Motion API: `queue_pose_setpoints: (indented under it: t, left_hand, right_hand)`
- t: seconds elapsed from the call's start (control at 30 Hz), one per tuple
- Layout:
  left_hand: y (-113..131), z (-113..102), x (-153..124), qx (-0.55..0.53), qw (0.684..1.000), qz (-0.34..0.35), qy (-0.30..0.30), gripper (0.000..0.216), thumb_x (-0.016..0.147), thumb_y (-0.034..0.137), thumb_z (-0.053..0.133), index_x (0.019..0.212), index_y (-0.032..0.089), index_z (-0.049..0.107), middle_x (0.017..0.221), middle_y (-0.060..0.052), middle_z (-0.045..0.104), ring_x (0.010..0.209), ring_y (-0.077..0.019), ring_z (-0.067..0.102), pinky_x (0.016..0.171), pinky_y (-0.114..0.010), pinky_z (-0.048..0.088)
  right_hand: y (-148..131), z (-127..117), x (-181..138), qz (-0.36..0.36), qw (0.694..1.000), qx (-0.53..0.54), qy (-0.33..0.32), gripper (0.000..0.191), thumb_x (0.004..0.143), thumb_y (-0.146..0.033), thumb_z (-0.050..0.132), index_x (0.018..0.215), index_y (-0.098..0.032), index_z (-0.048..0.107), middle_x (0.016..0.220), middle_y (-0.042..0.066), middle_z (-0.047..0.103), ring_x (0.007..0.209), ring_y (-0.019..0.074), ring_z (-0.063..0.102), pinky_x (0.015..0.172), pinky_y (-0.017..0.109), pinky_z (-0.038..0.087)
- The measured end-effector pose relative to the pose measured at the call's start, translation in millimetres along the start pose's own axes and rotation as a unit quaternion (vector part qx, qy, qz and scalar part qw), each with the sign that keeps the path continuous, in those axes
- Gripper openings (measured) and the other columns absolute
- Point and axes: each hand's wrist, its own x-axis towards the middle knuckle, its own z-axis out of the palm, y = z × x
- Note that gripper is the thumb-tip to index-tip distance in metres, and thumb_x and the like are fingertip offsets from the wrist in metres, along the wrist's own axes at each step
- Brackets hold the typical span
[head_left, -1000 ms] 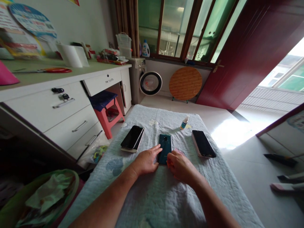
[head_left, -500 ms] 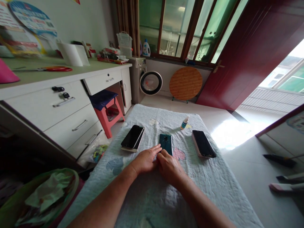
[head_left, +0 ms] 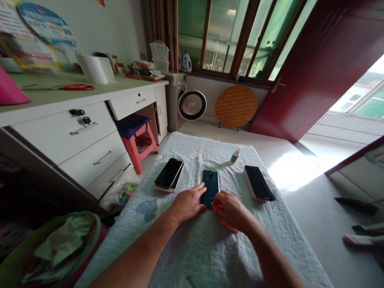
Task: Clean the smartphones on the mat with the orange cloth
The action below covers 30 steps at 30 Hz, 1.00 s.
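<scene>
A dark teal phone lies back side up on the quilted cloth, its camera block at the far end. Along its left edge rests my left hand, fingers stretched out and touching the phone. My right hand is closed around an orange cloth at the phone's lower right edge; part of the cloth shows below the fingers. Off to the left, a black-screened phone lies on a pale flat box. On the right, another dark phone sits on a similar flat thing. A small spray bottle stands beyond the teal phone.
The pale blue quilted cloth covers the table. A white desk with drawers runs along the left, a pink stool partly under it. A lined waste bin stands at lower left. Behind are a washing machine and a red door.
My right hand has moved right, from the phone's lower left to its lower right edge, and the orange cloth now shows in it. More of the teal phone's back is uncovered.
</scene>
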Motion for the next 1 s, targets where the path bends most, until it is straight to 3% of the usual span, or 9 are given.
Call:
queue_pose_setpoints:
  t: [0.17, 0.43, 0.6, 0.8, 1.0]
  left_hand:
    - [0, 1, 0, -0.001, 1.000, -0.003, -0.001, 0.061, 0.076, 0.029, 0.062, 0.135, 0.022, 0.048, 0.149, -0.005, 0.037, 0.131, -0.0229, 0.044, 0.108, -0.033, 0.035]
    - [-2, 4, -1, 0.016, 1.000, 0.008, 0.010, 0.065, 0.075, 0.031, 0.063, 0.136, 0.019, 0.047, 0.149, -0.006, 0.037, 0.130, -0.0233, 0.045, 0.109, -0.033, 0.035]
    - [-3, 5, 0, 0.020, 1.000, 0.010, 0.015, 0.065, 0.074, 0.031, 0.063, 0.137, 0.020, 0.046, 0.149, -0.005, 0.037, 0.129, -0.0238, 0.046, 0.109, -0.033, 0.036]
    - [-2, 5, 0, 0.021, 1.000, 0.012, 0.014, 0.065, 0.075, 0.031, 0.062, 0.136, 0.018, 0.046, 0.149, -0.007, 0.037, 0.129, -0.0246, 0.046, 0.109, -0.033, 0.036]
    - [-2, 5, 1, 0.020, 1.000, 0.010, 0.008, 0.065, 0.075, 0.031, 0.062, 0.137, 0.019, 0.045, 0.150, -0.006, 0.036, 0.131, -0.0237, 0.044, 0.109, -0.034, 0.035]
  right_hand:
    - [11, -5, 3, -0.001, 0.999, 0.050, 0.000, 0.016, 0.080, -0.010, 0.051, 0.075, -0.017, 0.064, 0.080, 0.002, 0.058, 0.073, 0.0115, 0.053, 0.068, 0.021, 0.036]
    - [21, 6, 21, 0.062, 0.991, 0.035, 0.113, 0.019, 0.087, -0.019, 0.048, 0.080, -0.017, 0.066, 0.081, 0.002, 0.059, 0.076, 0.0129, 0.055, 0.071, 0.022, 0.037]
    - [20, 11, 36, 0.086, 0.983, 0.005, 0.160, 0.020, 0.086, -0.015, 0.046, 0.092, -0.017, 0.066, 0.087, 0.004, 0.060, 0.082, 0.0144, 0.055, 0.075, 0.023, 0.038]
    - [23, 14, 38, 0.102, 0.981, -0.002, 0.167, 0.023, 0.087, -0.017, 0.044, 0.091, -0.018, 0.067, 0.092, 0.005, 0.060, 0.084, 0.0146, 0.055, 0.076, 0.022, 0.037]
    - [20, 14, 30, 0.139, 0.981, -0.042, 0.132, 0.024, 0.089, -0.020, 0.045, 0.086, -0.018, 0.068, 0.081, 0.004, 0.060, 0.074, 0.0129, 0.054, 0.068, 0.022, 0.034]
